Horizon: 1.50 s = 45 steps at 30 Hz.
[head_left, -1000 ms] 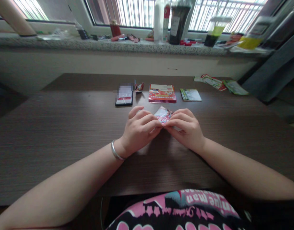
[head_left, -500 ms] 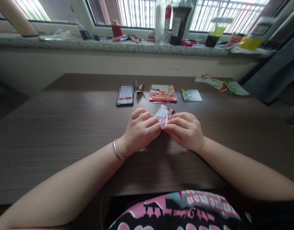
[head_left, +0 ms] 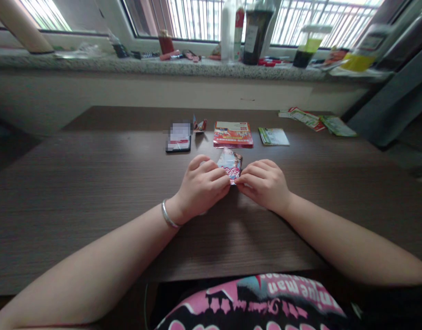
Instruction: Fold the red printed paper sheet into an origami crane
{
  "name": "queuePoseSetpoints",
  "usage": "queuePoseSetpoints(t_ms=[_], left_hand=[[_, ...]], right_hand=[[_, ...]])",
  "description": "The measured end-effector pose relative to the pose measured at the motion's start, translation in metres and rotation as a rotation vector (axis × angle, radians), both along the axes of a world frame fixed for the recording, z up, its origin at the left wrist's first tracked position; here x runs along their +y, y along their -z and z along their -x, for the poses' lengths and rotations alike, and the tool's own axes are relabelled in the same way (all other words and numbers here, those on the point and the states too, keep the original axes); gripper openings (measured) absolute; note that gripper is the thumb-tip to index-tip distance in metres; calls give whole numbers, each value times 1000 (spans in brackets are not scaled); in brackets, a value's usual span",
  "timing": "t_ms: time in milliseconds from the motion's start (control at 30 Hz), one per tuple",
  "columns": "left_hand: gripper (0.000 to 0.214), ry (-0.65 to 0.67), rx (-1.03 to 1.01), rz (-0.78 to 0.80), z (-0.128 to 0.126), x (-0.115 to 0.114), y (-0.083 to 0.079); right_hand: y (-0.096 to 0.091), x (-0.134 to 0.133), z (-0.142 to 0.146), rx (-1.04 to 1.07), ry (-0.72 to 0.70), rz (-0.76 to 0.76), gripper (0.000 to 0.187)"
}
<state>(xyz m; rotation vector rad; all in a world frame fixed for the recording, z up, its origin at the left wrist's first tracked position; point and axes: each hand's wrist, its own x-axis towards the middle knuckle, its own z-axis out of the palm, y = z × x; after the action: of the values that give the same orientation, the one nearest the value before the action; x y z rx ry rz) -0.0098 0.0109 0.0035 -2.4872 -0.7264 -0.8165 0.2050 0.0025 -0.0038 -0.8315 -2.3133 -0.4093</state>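
A small folded piece of printed paper (head_left: 230,165), red, white and pink, stands between my two hands at the middle of the dark wooden table (head_left: 94,183). My left hand (head_left: 200,188), with a silver bangle on the wrist, pinches its lower left edge with curled fingers. My right hand (head_left: 264,185) pinches the lower right edge the same way. The fingertips of both hands meet at the paper's bottom. The lower part of the paper is hidden behind my fingers.
Beyond my hands lie a phone (head_left: 178,136), a small folded paper figure (head_left: 199,124), a stack of red leaflets (head_left: 232,134) and a green leaflet (head_left: 273,136). More leaflets (head_left: 317,121) lie at the far right. The window sill (head_left: 163,66) holds bottles and small items.
The paper has been folded narrower and stands more upright. Both hands have closed in toward each other and shifted slightly left.
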Motion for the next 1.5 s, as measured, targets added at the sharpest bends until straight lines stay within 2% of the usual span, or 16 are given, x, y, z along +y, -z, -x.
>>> queuePoseSetpoints(t_ms=[133,400,733,1200,1500], left_hand=[[15,-23,9,20,1,0,1],[18,26,-32,0,-1,1,2],[18,69,-73,42,-1,0,0],[19,59,-70,63,0,-1,1],[16,66,-52,68,1,0,1]], right_hand=[[2,1,0,34,-21,14,10],[2,3,0,-23,10,41,13],[5,8,-3,24,-4,91,11],[7,11,-6,9,33,101,14],[5,8,-5,-19,55,44,16]])
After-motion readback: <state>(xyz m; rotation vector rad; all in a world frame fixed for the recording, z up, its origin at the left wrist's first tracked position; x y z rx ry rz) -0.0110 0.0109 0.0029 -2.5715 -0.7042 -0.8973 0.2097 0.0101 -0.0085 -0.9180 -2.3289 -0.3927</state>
